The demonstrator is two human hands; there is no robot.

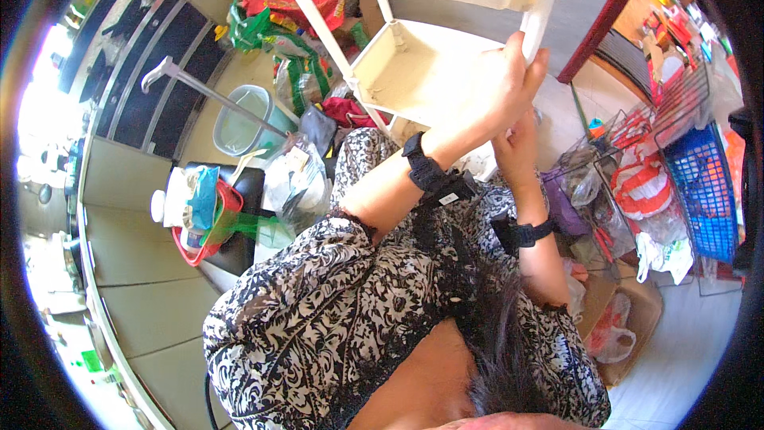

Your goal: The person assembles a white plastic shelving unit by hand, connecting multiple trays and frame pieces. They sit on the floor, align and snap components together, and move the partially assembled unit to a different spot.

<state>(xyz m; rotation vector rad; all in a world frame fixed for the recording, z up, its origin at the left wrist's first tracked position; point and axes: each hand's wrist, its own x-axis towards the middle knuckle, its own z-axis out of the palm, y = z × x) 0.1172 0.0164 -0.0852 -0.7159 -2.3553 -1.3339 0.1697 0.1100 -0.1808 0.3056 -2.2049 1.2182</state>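
A white plastic shelf rack (414,72) with tiers stands in front of me, its lower tray dusty. My left hand (503,84) reaches across to the rack's right post, fingers wrapped round it just below the upper tier. Lower down and partly behind it is my right hand (521,147), its fingers curled in by the same corner of the rack. What those fingers hold, if anything, is hidden. Each wrist wears a black band.
At left stand a pale bucket (243,121), a grey walking stick (207,94) and a red basket (191,248) with bottles. Bags (302,72) lie behind the rack. To the right are a wire rack with bags, a blue plastic basket (700,191) and a cardboard box (637,302).
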